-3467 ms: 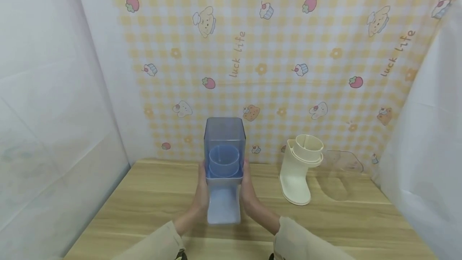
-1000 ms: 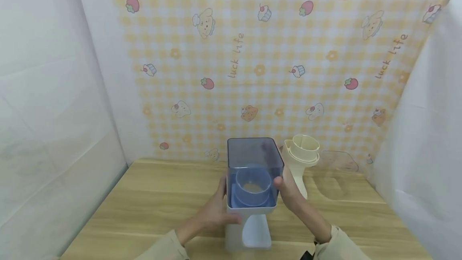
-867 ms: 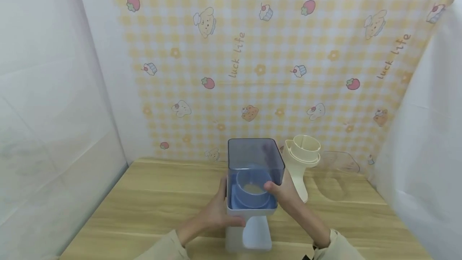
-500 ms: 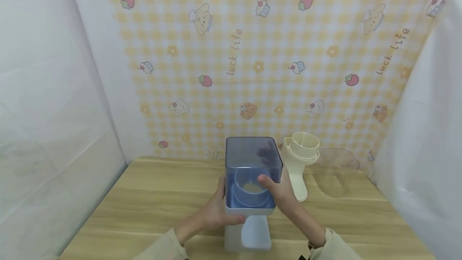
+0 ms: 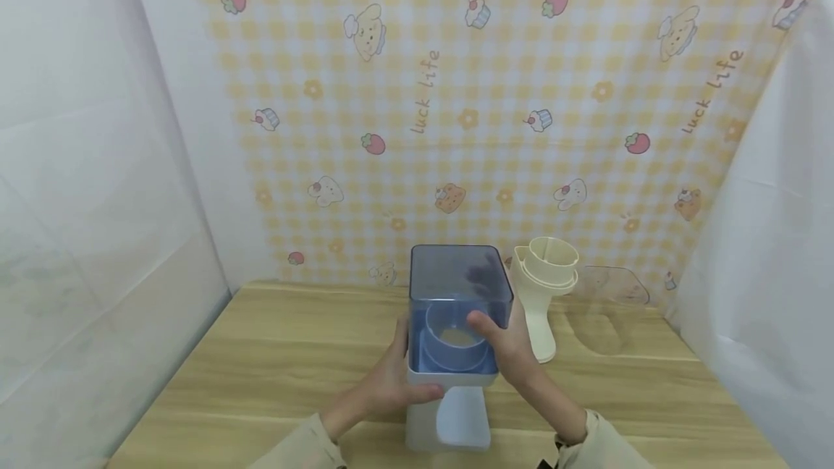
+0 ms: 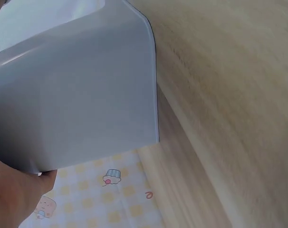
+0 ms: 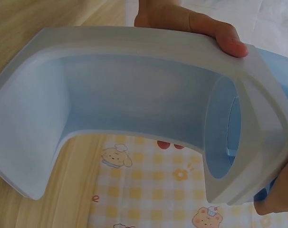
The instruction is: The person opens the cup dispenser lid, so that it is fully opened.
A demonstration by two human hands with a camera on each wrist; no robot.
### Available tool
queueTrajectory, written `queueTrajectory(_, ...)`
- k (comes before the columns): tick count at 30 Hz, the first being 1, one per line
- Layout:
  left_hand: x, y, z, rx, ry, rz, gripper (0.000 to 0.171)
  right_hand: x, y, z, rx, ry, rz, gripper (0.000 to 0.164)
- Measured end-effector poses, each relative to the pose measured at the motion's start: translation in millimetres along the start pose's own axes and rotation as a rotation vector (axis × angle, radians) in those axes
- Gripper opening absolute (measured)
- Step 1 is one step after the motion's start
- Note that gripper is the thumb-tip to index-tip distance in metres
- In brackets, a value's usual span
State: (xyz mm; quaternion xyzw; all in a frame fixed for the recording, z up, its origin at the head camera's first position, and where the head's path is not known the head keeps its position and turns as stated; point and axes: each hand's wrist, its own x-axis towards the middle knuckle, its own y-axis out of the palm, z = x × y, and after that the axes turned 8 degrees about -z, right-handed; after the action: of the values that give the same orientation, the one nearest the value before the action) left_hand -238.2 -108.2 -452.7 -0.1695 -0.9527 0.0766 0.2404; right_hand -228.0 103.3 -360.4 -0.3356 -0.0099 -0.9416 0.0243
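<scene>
A pet feeder with a white body (image 7: 134, 38), a pale blue inner channel (image 7: 134, 90) and a see-through smoky blue square tank (image 5: 459, 273) stands between both hands, turned a little sideways. Inside the tank shows a round blue collar (image 5: 456, 357). My left hand (image 5: 384, 382) grips the left side just below the tank, thumb across the front. On the right side, my right hand (image 5: 515, 349) holds the tank with its thumb on the front; its fingers are mostly hidden behind. Smooth grey-white side wall (image 6: 87, 95) fills much of the left wrist view. Whether the base touches the table is unclear.
A cream feeder stand (image 5: 541, 302) with a round collar stands behind and right of the hands. Beside it lies a clear plastic tank (image 5: 599, 324). The wooden table (image 5: 280, 353) meets a checked cloth (image 5: 417, 187) at the back; white sheets hang at both sides.
Since the earliest frame, the feeder has come nearer, shifted right and turned. My right thumb has moved from the tank's side onto its front. Over the last half second, almost nothing moves.
</scene>
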Motion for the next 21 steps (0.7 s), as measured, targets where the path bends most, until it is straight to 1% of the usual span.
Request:
queueTrajectory(3, -0.3, 0.5, 0.9, -0.012, -0.027, -0.008, 0.115, -0.3, 0.2, 0.0, 0.002, 0.002, -0.008, 0.077)
queueTrajectory(6, 0.1, 0.8, 0.8, -0.018, -0.037, -0.002, 0.115, -0.3, 0.4, 0.7, 0.006, -0.002, -0.017, 0.076)
queueTrajectory(10, 0.5, 1.3, 0.6, -0.031, -0.008, 0.001, 0.114, -0.5, 0.3, 1.2, 0.009, 0.000, -0.019, 0.074)
queueTrajectory(13, -0.7, 1.5, 1.2, -0.023, 0.017, -0.017, 0.115, -1.1, 0.2, 1.5, -0.001, 0.015, -0.012, 0.074)
queueTrajectory(16, -1.7, 1.5, 1.8, -0.011, 0.013, -0.023, 0.116, -1.5, 0.0, 2.7, -0.019, 0.028, -0.013, 0.073)
queueTrajectory(19, -1.5, 1.2, 2.0, -0.011, 0.004, -0.016, 0.116, -1.0, -0.5, 3.8, -0.034, 0.028, -0.019, 0.072)
queueTrajectory(21, -1.5, 1.0, 1.4, -0.003, 0.014, -0.012, 0.116, -0.6, -0.7, 4.1, -0.042, 0.029, -0.019, 0.072)
